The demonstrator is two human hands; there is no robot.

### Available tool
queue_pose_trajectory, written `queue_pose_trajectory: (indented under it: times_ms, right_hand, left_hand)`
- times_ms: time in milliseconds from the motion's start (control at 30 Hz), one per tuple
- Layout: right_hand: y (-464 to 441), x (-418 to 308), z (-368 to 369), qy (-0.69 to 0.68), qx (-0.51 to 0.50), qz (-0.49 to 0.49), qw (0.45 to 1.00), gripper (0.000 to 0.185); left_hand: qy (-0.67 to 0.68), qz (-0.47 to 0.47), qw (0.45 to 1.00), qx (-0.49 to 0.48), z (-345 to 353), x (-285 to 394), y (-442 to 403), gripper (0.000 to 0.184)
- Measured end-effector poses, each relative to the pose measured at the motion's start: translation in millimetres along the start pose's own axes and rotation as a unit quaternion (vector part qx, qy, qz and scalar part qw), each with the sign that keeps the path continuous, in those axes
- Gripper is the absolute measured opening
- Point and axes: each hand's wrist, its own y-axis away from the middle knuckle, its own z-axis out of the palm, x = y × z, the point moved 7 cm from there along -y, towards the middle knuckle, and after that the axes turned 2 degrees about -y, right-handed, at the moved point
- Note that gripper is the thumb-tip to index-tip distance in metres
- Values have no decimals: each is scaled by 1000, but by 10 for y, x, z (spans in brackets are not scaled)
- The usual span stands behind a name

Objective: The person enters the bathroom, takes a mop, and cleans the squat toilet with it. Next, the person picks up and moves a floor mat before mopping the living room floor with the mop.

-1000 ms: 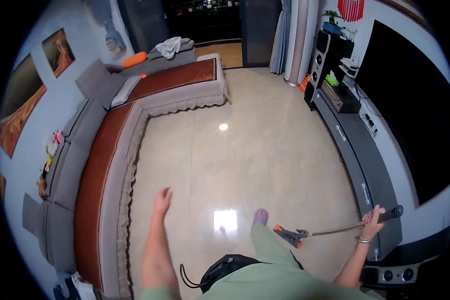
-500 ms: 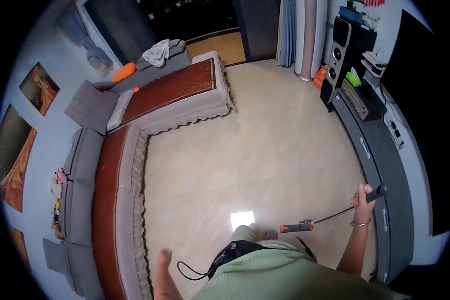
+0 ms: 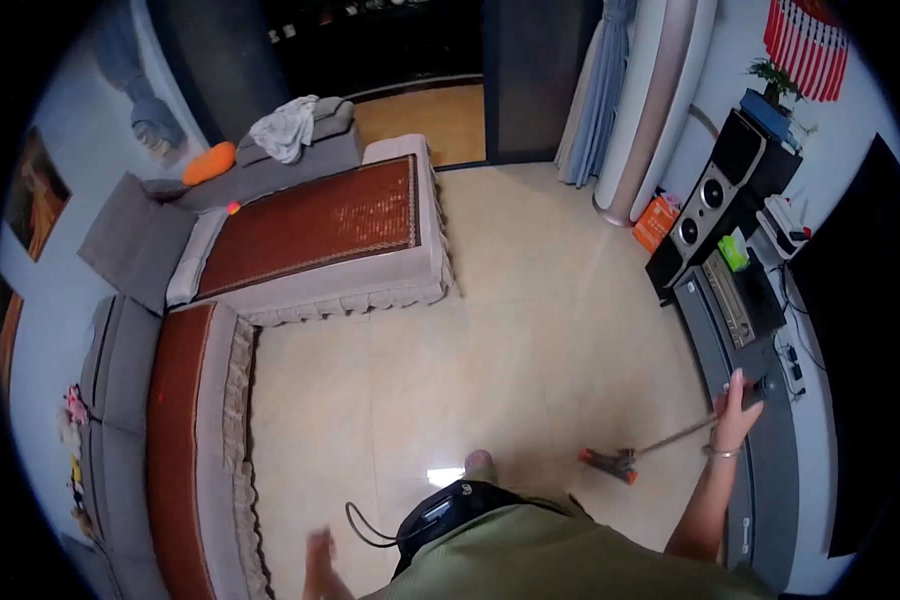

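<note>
My right hand [image 3: 736, 412], with a bangle at the wrist, is wrapped round the dark grip of a long-handled tool at the right. The thin shaft [image 3: 675, 436] slants down and left to a flat black head with orange ends [image 3: 608, 465], which is at the tiled floor right of my foot [image 3: 479, 462]. My left hand [image 3: 320, 548] hangs low at the bottom left, away from the tool; its fingers are smeared by motion. A black waist bag [image 3: 448, 515] with a looped cord is at my waist.
An L-shaped grey sofa with red-brown mats [image 3: 310, 225] runs along the left and back. To the right are a low grey cabinet [image 3: 765, 450], a tall speaker [image 3: 708, 200] and a dark TV [image 3: 875, 330]. An orange bag [image 3: 656, 222] stands beside a pale column [image 3: 650, 110].
The sofa end, speaker and cabinet appear closer as the view has moved forward and turned. The tool head has swung and tilted, still held in my right hand. My left hand is lower.
</note>
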Motion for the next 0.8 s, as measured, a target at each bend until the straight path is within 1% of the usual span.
queue_pose_trajectory:
  times_ms: [33,67,100,133,167,200,233,267,300,333,367,400,433,467,500,533,567,600,633,667,700,733,767,800]
  right_hand:
    - [-110,-20,249,-11,-7,-35,999,22]
    - [-189,-8,454,1,-1,-24,1000,22]
    - [-286,-85,727,-14,-34,-58,998,20]
    - [-394,-161,1002,-34,-70,-96,992,19]
    - [-505,-154,1173,-41,-69,-98,992,16]
    - [-619,-132,1383,-42,-67,-95,992,16]
    - [-721,-118,1616,-78,-90,-103,988,16]
    - [-822,-99,1847,-114,-112,-112,981,16]
    - [-918,-76,2098,-128,-148,-116,974,19]
    - [-1014,-15,2289,-132,-146,-111,974,19]
    - [-1118,41,2542,-149,-177,-107,967,21]
    - [-1249,106,2801,-169,-209,-105,957,22]
    - [-1362,188,3048,-187,-238,-121,945,23]
    - [-1463,286,3303,-191,-249,-86,946,23]
    - [-1569,380,3534,-168,-270,-78,945,21]
    - [-1648,408,3756,-89,-300,-59,948,15]
    - [-1723,396,4050,-28,-365,-116,923,11]
    - [-1748,367,4322,-13,-446,-81,891,11]
    - [-1772,439,4552,-7,-530,-47,846,8]
    - [-1824,376,4779,-18,-565,-49,824,11]
    - [-1929,396,4984,-21,-552,-53,832,11]
    - [-2046,448,5156,-24,-542,-59,838,12]
    - [-2119,569,5305,-26,-552,-65,831,12]
    - [-2198,675,5476,-30,-559,-72,825,11]
  left_hand:
    - [-161,269,949,-23,341,967,-610,32]
    - [-288,518,804,47,647,1807,-1017,30]
    - [-130,277,943,-132,1083,2680,-1206,40]
    - [-209,298,925,-108,1529,3703,-1015,53]
    - [-222,373,884,-172,2039,4584,-711,60]
    - [-191,405,860,-244,2518,5316,-292,65]
    - [-219,464,807,-293,2976,5907,64,68]
    - [-212,520,750,-349,3425,6360,459,65]
    - [-236,565,686,-394,3730,6786,1051,68]
    - [-254,570,652,-430,4081,7018,1358,72]
    - [-250,607,599,-458,4415,7213,1620,77]
    - [-242,682,523,-450,4725,7355,1786,81]
    - [-258,670,521,-462,4973,7489,1878,82]
    - [-272,657,519,-474,5188,7635,1972,84]
    - [-281,657,519,-470,5415,7764,1948,84]
    - [-272,654,545,-447,5593,7879,1847,75]
    - [-260,657,568,-422,5738,8053,1712,66]
    - [-262,660,565,-420,5893,8222,1551,66]
    - [-293,670,525,-436,6087,8301,1387,51]
    - [-323,673,488,-453,6253,8314,1224,37]
    - [-321,670,491,-455,6377,8400,1011,37]
    - [-306,670,498,-458,6477,8506,802,28]
    - [-291,670,506,-459,6517,8657,650,20]
    - [-291,669,510,-456,6561,8785,494,20]
